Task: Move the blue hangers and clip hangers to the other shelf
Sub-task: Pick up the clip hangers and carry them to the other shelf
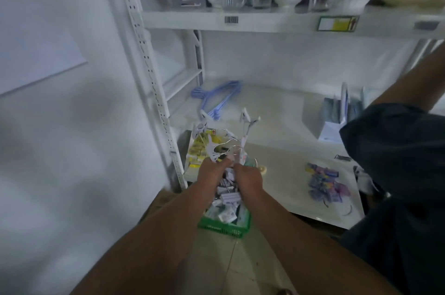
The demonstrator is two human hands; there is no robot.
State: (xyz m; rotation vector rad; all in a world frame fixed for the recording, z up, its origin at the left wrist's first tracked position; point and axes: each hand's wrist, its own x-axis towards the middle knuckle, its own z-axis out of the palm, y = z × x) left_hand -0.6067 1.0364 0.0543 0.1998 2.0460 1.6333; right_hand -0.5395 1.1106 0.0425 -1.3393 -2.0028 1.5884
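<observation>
Both hands, left (212, 172) and right (248, 174), clutch clip hangers (224, 140) above green basket (224, 226) of packets; blue hangers (216, 99) at 12 o'clock.

Probably a shop stockroom: white slotted shelving (154, 92), barcode label (231, 20) and price tag (337, 23) on shelf edge.

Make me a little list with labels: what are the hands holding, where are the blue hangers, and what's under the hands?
left hand: grips the clip hangers
right hand: grips the same bunch
clip hangers: white clips on wire hooks, held above the lower shelf's front edge
blue hangers: stacked flat on the lower shelf, back left
green basket: below the hands, full of small packets
</observation>
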